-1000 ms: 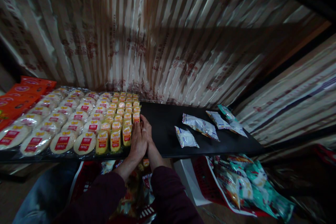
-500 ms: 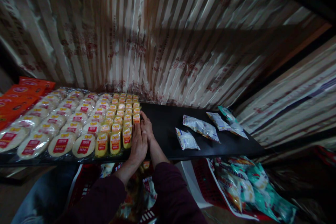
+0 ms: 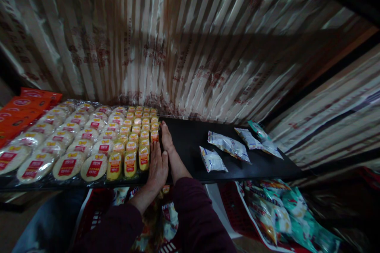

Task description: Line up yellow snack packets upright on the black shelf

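Observation:
Yellow snack packs (image 3: 130,162) with red labels stand in tight rows on a black shelf (image 3: 184,142). At the right side of these rows, my left hand (image 3: 158,168) lies open with outstretched fingers against the nearer packs. Just beyond it, my right hand (image 3: 167,137) is open and on edge, its straight fingers along the outer row. Neither hand grasps anything; the left palm is partly hidden. Round white crackers (image 3: 94,166) in clear wrappers fill several rows left of the yellow packs.
Orange bags (image 3: 26,104) lie at the shelf's far left. White snack bags (image 3: 228,145) and a teal-ended bag (image 3: 259,131) lie loose on the right. Below are a red basket (image 3: 83,209) and another basket (image 3: 231,201) with snack bags. Striped sheeting (image 3: 178,47) hangs behind.
My right hand has shifted slightly away from the packs, and its fingers have straightened. My left hand remains against the nearer packs. The view has moved a little.

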### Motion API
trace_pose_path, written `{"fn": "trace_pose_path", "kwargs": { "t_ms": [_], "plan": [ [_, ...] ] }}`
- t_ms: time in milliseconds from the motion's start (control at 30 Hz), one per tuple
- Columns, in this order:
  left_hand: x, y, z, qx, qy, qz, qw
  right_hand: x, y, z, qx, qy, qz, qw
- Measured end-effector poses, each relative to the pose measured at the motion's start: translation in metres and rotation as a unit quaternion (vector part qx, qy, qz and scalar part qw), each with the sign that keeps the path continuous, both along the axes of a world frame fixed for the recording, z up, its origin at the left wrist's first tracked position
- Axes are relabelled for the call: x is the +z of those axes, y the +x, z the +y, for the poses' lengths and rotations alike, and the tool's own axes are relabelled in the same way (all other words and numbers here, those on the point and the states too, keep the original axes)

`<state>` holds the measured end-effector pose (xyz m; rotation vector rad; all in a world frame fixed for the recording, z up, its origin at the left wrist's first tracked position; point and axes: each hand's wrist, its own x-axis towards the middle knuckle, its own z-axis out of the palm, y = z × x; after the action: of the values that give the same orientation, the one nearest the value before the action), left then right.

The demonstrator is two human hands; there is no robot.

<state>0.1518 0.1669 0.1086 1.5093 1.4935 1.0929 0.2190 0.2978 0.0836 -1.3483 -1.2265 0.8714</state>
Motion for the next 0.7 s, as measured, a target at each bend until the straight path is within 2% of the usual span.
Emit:
{"fn": "trace_pose_path", "kwargs": {
  "t_ms": [167,400,533,700],
  "plan": [
    [-0.001,0.0,0.001,-0.002,-0.004,-0.016,1.0,0.003,-0.003,0.004,0.02,0.024,-0.006,1.0],
    [0.003,0.0,0.001,-0.002,0.003,0.008,1.0,0.011,-0.002,0.0,0.032,-0.002,-0.01,0.999],
    [0.001,0.0,0.0,0.006,0.014,0.025,1.0,0.006,-0.001,0.0,0.018,0.001,-0.002,1.0],
    [-0.001,0.001,0.0,0.009,0.014,0.016,1.0,-0.004,0.005,-0.006,-0.012,0.042,-0.023,0.999]
  ]
}}
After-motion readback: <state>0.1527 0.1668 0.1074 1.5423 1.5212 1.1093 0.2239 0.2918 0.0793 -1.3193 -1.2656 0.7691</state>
